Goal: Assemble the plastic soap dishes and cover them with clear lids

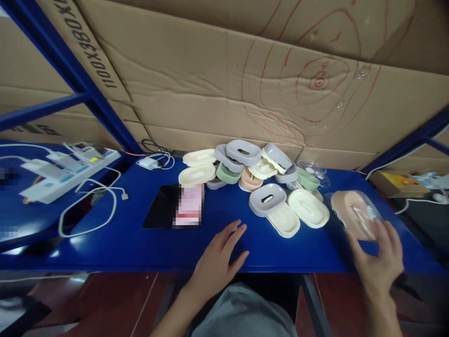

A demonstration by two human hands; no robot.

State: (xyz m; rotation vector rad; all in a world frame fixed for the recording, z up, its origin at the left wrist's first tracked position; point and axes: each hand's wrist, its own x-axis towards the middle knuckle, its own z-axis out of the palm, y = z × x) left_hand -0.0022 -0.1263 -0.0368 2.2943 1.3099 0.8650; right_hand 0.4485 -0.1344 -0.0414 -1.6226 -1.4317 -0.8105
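While the left hand lies open and flat on the bench, apparently bracing, the right hand rests open upon the bagged pink soap dish, just right of the dish pile.

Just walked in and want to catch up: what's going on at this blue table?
A person is at a blue table with a heap of pastel soap dishes along its back. The right hand reaches to a wrapped peach dish, fingertips at its near edge, the dish lying flat on the table. The left hand lies open on the bare tabletop. A dark phone lies further left.
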